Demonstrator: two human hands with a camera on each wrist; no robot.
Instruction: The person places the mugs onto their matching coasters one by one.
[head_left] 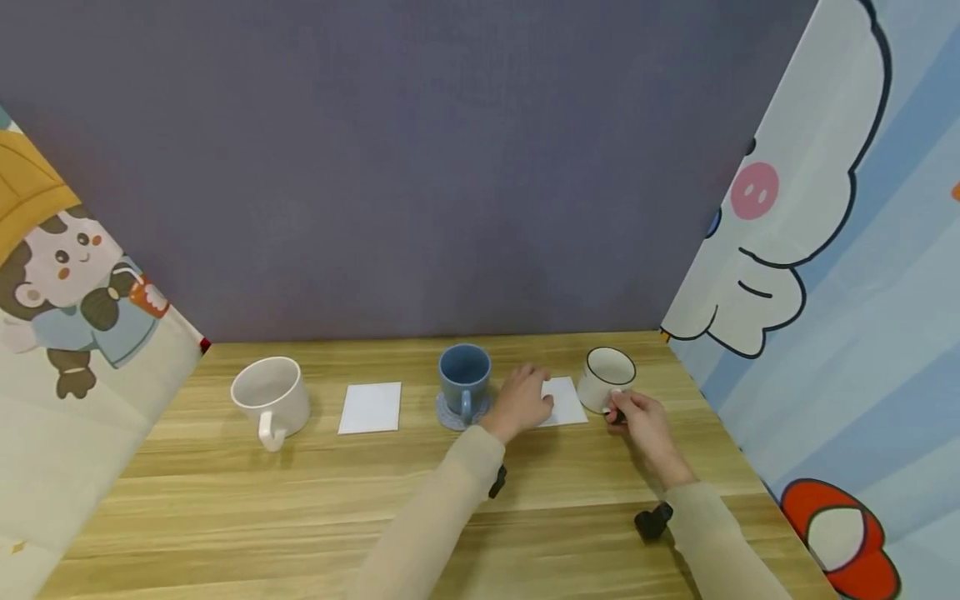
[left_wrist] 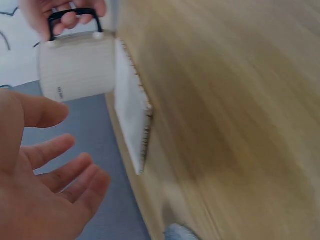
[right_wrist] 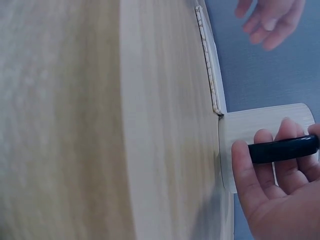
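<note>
Right hand (head_left: 648, 427): curled round handle (right_wrist: 284, 150) of mug (head_left: 596, 390)
Left hand (head_left: 520, 403): loose, empty, left of mug
Square (head_left: 568, 403): beside mug

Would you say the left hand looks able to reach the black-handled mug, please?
Probably yes: the left hand is empty, only a flat white square lies between it and the black-handled mug, and the right hand holds just its handle.

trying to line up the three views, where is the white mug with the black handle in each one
Head: mug, right of centre, in the lower half.
Left wrist: mug, upper left.
Right wrist: mug, right side, just below mid-height, partly behind the right-hand fingers.
Shared landmark: the white square pad beside the mug.
</note>
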